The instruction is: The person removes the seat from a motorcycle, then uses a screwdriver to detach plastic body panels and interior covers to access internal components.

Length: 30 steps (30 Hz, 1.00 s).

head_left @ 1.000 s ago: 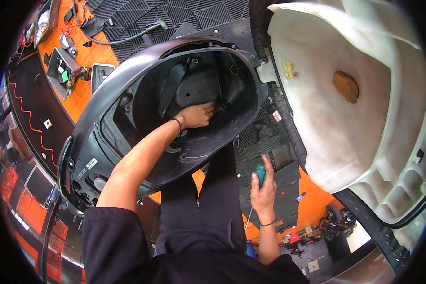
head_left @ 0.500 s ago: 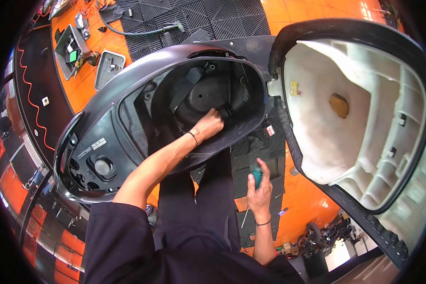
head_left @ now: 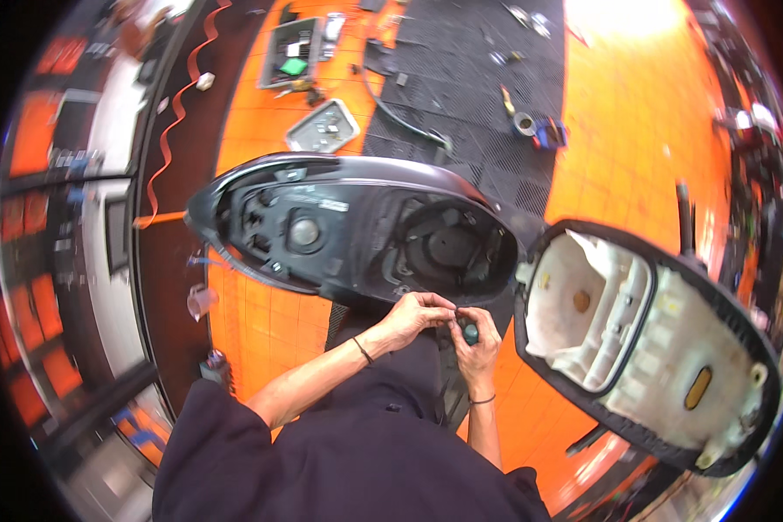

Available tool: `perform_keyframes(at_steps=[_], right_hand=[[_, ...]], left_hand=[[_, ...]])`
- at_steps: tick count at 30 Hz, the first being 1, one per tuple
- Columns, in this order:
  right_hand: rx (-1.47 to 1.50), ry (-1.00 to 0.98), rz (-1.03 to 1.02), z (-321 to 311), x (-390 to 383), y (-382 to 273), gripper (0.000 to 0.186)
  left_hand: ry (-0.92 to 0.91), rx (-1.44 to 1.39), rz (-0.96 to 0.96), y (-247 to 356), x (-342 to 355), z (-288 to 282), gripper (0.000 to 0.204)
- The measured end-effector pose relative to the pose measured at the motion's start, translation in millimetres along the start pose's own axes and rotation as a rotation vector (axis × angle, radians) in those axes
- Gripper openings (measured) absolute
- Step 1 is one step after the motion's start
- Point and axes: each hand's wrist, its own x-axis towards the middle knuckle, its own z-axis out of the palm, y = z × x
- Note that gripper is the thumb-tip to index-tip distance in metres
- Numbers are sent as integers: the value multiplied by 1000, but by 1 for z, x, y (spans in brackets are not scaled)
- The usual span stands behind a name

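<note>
My left hand (head_left: 416, 318) is closed in a pinch, its fingertips meeting those of my right hand (head_left: 478, 346) just off the near edge of a black scooter body (head_left: 383, 196). Whatever sits between the fingertips is too small to make out. A screwdriver (head_left: 471, 334) with a teal handle is gripped in my right hand; its shaft is hidden now. Beyond both hands lies the scooter's deep black storage bin (head_left: 444, 248), with a round fuel cap (head_left: 304, 231) to its left. The hinged seat (head_left: 583, 300) is swung open at the right, pale underside up.
On the far floor stand a grey toolbox (head_left: 278, 65) and a metal parts tray (head_left: 300, 135). A hose (head_left: 400, 122) crosses the black mat (head_left: 461, 96), with a tin (head_left: 524, 124) farther right. A clear measuring jug (head_left: 202, 301) stands at the left.
My left hand has come out of the storage bin and met my right hand, which has risen with the screwdriver. The view has shifted, showing more floor and the whole seat.
</note>
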Motion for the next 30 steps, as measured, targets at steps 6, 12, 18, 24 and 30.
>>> perform_keyframes(at_steps=[6, 12, 18, 24, 30], right_hand=[[-3, -162, -325, -1, 18, -43, 19], [-16, -351, -480, 15, 26, -68, 16], [-71, -376, -537, 52, 29, -93, 11], [-96, -265, -532, 94, 38, -133, 11], [-55, -155, -505, 130, 38, -176, 12]], left_hand=[[-8, -117, 220, 10, -41, 4, 17], [99, -148, 352, 7, -76, -19, 20], [141, -196, 488, 10, -90, -48, 24], [56, -270, 535, 49, -101, -90, 18], [-104, -213, 479, 106, -141, -144, 14]])
